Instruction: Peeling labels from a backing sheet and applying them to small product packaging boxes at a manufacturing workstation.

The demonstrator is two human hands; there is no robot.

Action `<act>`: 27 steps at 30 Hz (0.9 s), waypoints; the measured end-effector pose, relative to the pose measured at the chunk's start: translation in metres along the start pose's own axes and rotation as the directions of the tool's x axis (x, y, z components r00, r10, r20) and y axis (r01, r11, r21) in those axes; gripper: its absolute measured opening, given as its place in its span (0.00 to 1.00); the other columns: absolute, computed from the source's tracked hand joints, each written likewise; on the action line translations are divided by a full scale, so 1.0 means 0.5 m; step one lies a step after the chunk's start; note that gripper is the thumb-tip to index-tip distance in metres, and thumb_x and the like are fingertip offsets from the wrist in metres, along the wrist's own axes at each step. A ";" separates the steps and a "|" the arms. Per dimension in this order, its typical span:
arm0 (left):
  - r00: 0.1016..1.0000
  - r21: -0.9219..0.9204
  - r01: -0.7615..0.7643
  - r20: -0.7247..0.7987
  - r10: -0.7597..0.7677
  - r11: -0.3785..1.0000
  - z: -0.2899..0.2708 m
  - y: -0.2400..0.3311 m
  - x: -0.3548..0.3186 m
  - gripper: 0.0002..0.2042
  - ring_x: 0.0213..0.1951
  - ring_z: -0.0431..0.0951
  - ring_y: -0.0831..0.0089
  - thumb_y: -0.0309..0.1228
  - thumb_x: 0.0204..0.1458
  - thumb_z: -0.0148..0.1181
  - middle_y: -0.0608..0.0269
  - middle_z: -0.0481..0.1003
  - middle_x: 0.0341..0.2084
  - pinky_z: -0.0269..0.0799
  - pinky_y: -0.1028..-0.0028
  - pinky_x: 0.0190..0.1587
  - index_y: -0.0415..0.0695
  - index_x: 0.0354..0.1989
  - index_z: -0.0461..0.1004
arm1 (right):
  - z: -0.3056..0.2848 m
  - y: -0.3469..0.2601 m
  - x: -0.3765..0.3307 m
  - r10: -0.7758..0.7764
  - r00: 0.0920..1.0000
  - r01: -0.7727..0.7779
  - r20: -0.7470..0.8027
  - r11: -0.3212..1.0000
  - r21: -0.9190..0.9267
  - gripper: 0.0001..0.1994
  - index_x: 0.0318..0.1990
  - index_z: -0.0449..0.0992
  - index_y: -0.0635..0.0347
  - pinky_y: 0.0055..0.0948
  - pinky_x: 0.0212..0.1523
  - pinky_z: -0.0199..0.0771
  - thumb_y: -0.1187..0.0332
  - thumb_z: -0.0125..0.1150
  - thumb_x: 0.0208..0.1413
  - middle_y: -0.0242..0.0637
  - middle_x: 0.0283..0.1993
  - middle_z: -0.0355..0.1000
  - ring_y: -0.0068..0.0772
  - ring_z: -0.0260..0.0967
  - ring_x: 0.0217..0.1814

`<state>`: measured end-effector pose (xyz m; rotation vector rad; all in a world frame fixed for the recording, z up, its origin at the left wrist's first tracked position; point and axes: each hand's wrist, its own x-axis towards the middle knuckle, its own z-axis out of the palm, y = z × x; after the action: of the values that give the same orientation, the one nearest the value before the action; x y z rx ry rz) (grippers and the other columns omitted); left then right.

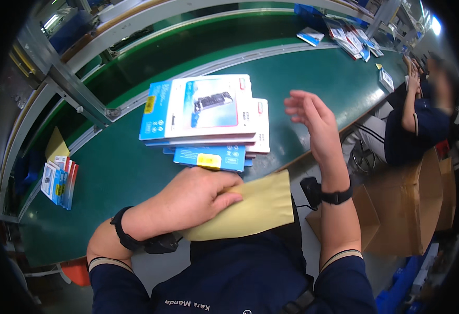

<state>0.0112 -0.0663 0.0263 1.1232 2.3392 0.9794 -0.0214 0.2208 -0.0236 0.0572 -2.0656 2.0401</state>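
1. At the far left of the table (109, 180) stands a small row of boxes (57, 184), with a second yellow sheet (57, 145) upright behind it. Both are well apart from either hand.
2. The left hand (195, 198) reaches in from the lower left. Its grip is clamped on a yellow sheet (261, 204), with the thumb flat on the upper face; the fingers beneath are hidden.
3. The yellow sheet lies at the near edge of the table, in front of the person's body. Its long axis runs left to right, rising a little toward the right, so most of its length extends rightward out of the grip, and its right end is free.
4. Just beyond the sheet, on the table, is a stack of boxes (213, 112), lying flat and unevenly aligned. The left hand is just beside the stack's near side; whether the knuckles touch it, I cannot tell.
5. The right hand (316, 125) is raised right of the stack, apart from it. Its grip holds nothing: fingers slightly curled, thumb side toward the body not clearly shown. The sheet's free end lies nearer and to the left of it, so the left hand is clearly the closer one.
6. Farther right sits a co-worker (415, 123), beyond a cardboard carton (399, 209).
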 end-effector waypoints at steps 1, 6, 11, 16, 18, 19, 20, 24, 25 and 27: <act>1.000 -0.012 0.001 -0.024 -0.001 1.000 0.011 -0.008 0.002 0.09 0.31 0.81 0.62 0.31 0.55 0.63 0.56 0.80 0.28 0.75 0.69 0.35 0.43 0.43 0.78 | -0.016 0.002 -0.031 0.013 1.000 -0.013 -0.007 1.000 0.000 0.17 0.55 0.73 0.62 0.24 0.48 0.70 0.62 0.47 0.69 0.37 0.49 0.75 0.24 0.72 0.48; 0.980 -0.073 0.115 0.169 -0.102 0.991 0.033 -0.006 0.017 0.15 0.34 0.82 0.64 0.30 0.56 0.62 0.56 0.81 0.33 0.75 0.72 0.39 0.43 0.51 0.75 | -0.038 0.015 -0.185 0.158 0.952 -0.181 0.261 0.981 0.065 0.15 0.57 0.71 0.65 0.22 0.46 0.72 0.72 0.53 0.65 0.37 0.45 0.75 0.22 0.72 0.44; 0.964 -0.191 0.197 0.215 -0.155 0.962 0.052 -0.018 0.027 0.16 0.38 0.81 0.58 0.33 0.56 0.61 0.52 0.80 0.36 0.75 0.67 0.43 0.45 0.53 0.73 | -0.003 -0.002 -0.261 0.266 0.893 -0.309 0.364 0.949 0.065 0.25 0.63 0.64 0.65 0.22 0.45 0.71 0.77 0.61 0.57 0.32 0.41 0.75 0.19 0.72 0.43; 0.953 -0.227 0.213 0.264 -0.151 0.950 0.052 -0.037 0.037 0.18 0.41 0.79 0.69 0.32 0.57 0.61 0.57 0.79 0.40 0.73 0.71 0.45 0.42 0.55 0.72 | -0.033 0.014 -0.265 0.277 0.953 -0.278 0.126 0.961 -0.009 0.24 0.61 0.67 0.66 0.17 0.38 0.71 0.78 0.62 0.56 0.30 0.36 0.75 0.15 0.72 0.37; 0.943 -0.252 0.246 0.285 -0.171 0.936 0.046 -0.041 0.035 0.19 0.42 0.77 0.76 0.31 0.57 0.62 0.61 0.79 0.41 0.72 0.73 0.47 0.40 0.56 0.71 | -0.063 0.011 -0.266 0.282 0.959 -0.284 0.032 0.956 0.067 0.23 0.60 0.67 0.68 0.17 0.38 0.72 0.80 0.61 0.56 0.32 0.37 0.77 0.16 0.74 0.37; 0.936 -0.273 0.253 0.310 -0.165 0.928 0.041 -0.040 0.035 0.19 0.42 0.77 0.76 0.30 0.58 0.61 0.61 0.78 0.41 0.72 0.74 0.47 0.40 0.57 0.70 | -0.074 0.003 -0.269 0.294 0.955 -0.289 -0.031 0.952 0.104 0.23 0.60 0.67 0.68 0.16 0.38 0.73 0.80 0.61 0.56 0.33 0.37 0.77 0.17 0.74 0.37; 0.929 -0.293 0.261 0.335 -0.156 0.920 0.038 -0.040 0.035 0.20 0.43 0.77 0.76 0.30 0.58 0.61 0.61 0.78 0.41 0.72 0.74 0.47 0.40 0.58 0.69 | -0.091 0.004 -0.272 0.281 0.959 -0.275 -0.049 0.956 0.099 0.24 0.60 0.68 0.68 0.17 0.39 0.74 0.81 0.60 0.55 0.34 0.38 0.77 0.18 0.75 0.37; 0.918 -0.349 0.298 0.360 -0.166 0.889 0.042 -0.051 0.032 0.21 0.32 0.78 0.72 0.30 0.57 0.57 0.59 0.77 0.34 0.74 0.73 0.38 0.41 0.60 0.67 | -0.131 0.011 -0.288 0.285 0.943 -0.271 -0.174 0.958 0.099 0.24 0.60 0.67 0.68 0.17 0.40 0.73 0.81 0.60 0.55 0.34 0.37 0.77 0.19 0.75 0.36; 0.917 -0.390 0.313 0.363 -0.168 0.866 0.041 -0.049 0.033 0.22 0.31 0.77 0.75 0.28 0.56 0.57 0.60 0.76 0.32 0.73 0.74 0.37 0.41 0.60 0.67 | -0.137 0.012 -0.293 0.287 0.942 -0.273 -0.174 0.957 0.099 0.24 0.60 0.67 0.68 0.17 0.40 0.73 0.81 0.60 0.55 0.34 0.37 0.77 0.19 0.75 0.36; 0.914 -0.431 0.332 0.367 -0.174 0.839 0.043 -0.047 0.036 0.22 0.31 0.76 0.78 0.27 0.56 0.57 0.61 0.75 0.30 0.73 0.76 0.36 0.40 0.61 0.66 | -0.147 0.019 -0.300 0.254 0.940 -0.236 -0.228 0.966 0.105 0.24 0.61 0.67 0.68 0.17 0.40 0.72 0.80 0.59 0.55 0.33 0.36 0.77 0.18 0.74 0.36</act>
<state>-0.0002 -0.0534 -0.0058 0.6793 1.7834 1.1081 0.1326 0.2732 -0.0624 -0.4350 -1.9246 2.1419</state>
